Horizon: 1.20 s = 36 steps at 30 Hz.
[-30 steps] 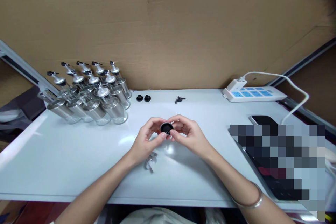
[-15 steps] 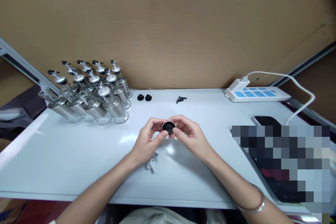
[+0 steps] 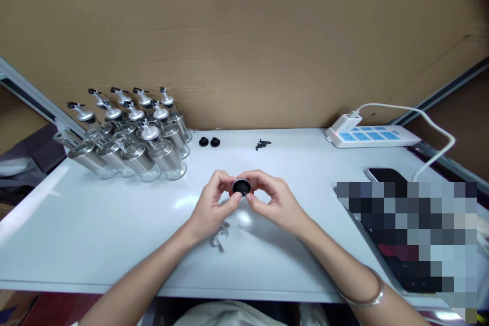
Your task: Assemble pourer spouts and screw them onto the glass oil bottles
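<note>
Between both hands, above the middle of the table, is a small round cap (image 3: pixel 241 187) with a silver rim and a black inside facing me. My left hand (image 3: pixel 216 201) pinches its left side, thumb at the lower edge. On the other side my right hand (image 3: pixel 269 194) grips it between thumb and fingers. A small clear or silvery piece (image 3: pixel 220 237) lies on the table by my left wrist, partly hidden. Farther back sit two black round stoppers (image 3: pixel 209 141) and a few thin black pieces (image 3: pixel 263 144).
Several glass bottles with steel sleeves (image 3: pixel 134 155), many topped by silver pourers, crowd the left of the white table (image 3: pixel 95 234). At right are a power strip (image 3: pixel 374 136) with a white charger and cable, a phone (image 3: pixel 385 175) and a blurred-out area. Cardboard (image 3: pixel 267 46) stands behind.
The cap has turned slightly in my fingers, its black inside now showing rounder, and my right thumb has shifted toward its lower edge. Both hands keep their hold.
</note>
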Available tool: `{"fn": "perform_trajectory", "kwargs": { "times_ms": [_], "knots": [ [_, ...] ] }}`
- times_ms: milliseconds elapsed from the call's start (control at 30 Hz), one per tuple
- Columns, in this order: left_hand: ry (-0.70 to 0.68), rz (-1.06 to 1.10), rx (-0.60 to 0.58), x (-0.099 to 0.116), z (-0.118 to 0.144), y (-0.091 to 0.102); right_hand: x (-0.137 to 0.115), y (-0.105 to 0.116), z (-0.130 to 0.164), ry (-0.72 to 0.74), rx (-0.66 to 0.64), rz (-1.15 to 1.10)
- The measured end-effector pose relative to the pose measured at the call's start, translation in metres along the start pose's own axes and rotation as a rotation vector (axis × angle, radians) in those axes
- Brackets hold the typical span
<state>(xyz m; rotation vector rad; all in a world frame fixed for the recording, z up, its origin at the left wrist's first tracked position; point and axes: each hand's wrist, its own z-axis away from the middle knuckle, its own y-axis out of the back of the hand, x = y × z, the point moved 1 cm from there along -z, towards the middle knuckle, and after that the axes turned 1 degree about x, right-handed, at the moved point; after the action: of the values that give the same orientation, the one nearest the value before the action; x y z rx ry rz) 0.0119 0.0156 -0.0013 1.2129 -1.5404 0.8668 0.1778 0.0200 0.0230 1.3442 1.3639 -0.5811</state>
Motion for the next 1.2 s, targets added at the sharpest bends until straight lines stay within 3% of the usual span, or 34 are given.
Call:
{"fn": "perform_trajectory", "kwargs": {
  "times_ms": [333,667,967,1200],
  "knots": [
    [-0.188,-0.267,0.060,0.002,-0.001,0.000,0.002,0.001,0.000,0.032,-0.048,-0.100],
    [-0.338,-0.422,0.024,0.011,-0.002,0.000,0.007,0.005,0.000,-0.088,-0.002,-0.142],
    [-0.305,-0.480,0.031,0.007,-0.003,0.004,0.008,0.003,0.001,-0.117,-0.116,-0.078],
    [-0.304,-0.496,0.006,0.005,-0.004,0.007,0.005,0.014,-0.004,-0.088,-0.090,0.059]
  ]
}}
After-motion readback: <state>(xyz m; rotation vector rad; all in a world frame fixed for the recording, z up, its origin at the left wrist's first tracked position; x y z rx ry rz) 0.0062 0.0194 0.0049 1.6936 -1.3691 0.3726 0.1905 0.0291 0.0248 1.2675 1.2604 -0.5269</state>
